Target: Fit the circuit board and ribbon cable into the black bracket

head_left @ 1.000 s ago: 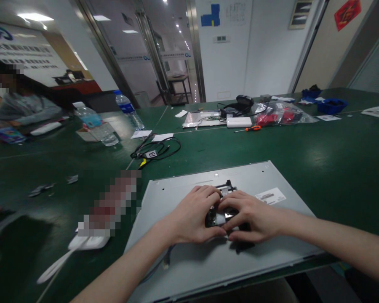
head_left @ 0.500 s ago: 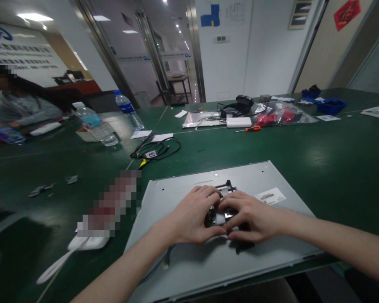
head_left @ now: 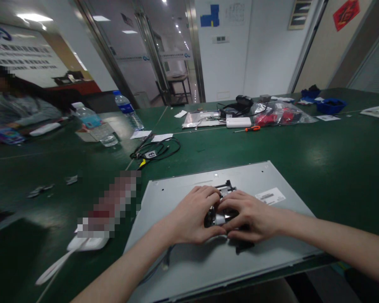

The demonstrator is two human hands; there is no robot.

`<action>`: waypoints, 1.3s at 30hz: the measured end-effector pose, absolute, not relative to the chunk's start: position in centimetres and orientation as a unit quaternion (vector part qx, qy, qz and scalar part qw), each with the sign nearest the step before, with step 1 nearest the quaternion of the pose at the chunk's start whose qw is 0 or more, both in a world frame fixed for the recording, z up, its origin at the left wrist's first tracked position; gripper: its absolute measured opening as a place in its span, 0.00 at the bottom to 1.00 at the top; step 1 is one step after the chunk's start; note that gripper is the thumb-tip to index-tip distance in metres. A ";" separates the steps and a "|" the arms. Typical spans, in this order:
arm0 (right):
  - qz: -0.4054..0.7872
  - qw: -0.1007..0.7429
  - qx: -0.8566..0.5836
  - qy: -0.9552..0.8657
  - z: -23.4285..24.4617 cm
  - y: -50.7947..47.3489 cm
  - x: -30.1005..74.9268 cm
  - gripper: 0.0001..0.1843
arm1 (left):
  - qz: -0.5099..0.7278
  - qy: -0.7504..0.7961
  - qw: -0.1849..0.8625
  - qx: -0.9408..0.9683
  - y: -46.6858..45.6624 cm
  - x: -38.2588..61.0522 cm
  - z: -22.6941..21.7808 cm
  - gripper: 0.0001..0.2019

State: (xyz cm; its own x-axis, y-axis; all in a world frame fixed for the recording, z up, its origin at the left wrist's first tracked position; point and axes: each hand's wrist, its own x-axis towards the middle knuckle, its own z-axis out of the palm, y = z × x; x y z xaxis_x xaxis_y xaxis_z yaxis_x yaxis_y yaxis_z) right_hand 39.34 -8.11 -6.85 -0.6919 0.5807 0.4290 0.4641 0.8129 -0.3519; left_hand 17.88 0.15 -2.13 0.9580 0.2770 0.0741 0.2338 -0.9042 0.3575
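In front of me a flat grey metal panel [head_left: 192,269] lies on the green table, a white label [head_left: 270,196] stuck on its right part. Near its middle sits a black and silver part [head_left: 220,218] with a thin black bracket end showing at the far side. My left hand [head_left: 194,216] curls round this part from the left, thumb at the near edge. From the right, my right hand [head_left: 252,216] closes on it, its fingers meeting the left ones. The fingers hide much of the part. A grey cable [head_left: 166,261] runs over the panel beside my left forearm.
A coiled black cable [head_left: 158,149] lies beyond the panel, two bottles [head_left: 94,124] farther left. At the back are an orange-handled screwdriver [head_left: 251,129], a plastic bag [head_left: 281,114] with red items and a blue tray [head_left: 331,106]. A person [head_left: 22,105] sits at far left.
Both hands stay on the black and silver part, with only a slight shift of the fingers. The panel has not visibly moved.
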 end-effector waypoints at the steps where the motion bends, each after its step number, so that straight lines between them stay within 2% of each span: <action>1: 0.105 0.267 -0.288 -0.913 -6.9 -8.1 39.3 0.13 | 0.060 0.132 0.175 0.974 0.1 17.9 -2.1 0.22; 18: 0.068 0.294 -0.284 -0.910 -7.0 -8.3 39.0 0.11 | 0.039 0.137 0.167 0.976 0.2 18.0 -2.0 0.19; 25: 0.100 0.315 -0.303 -0.894 -7.2 -8.3 38.8 0.17 | 0.036 0.138 0.161 0.977 0.2 18.0 -2.2 0.21; 39: 0.105 0.290 -0.332 -0.891 -6.9 -8.1 39.0 0.14 | 0.049 0.131 0.172 0.975 0.3 17.9 -2.0 0.23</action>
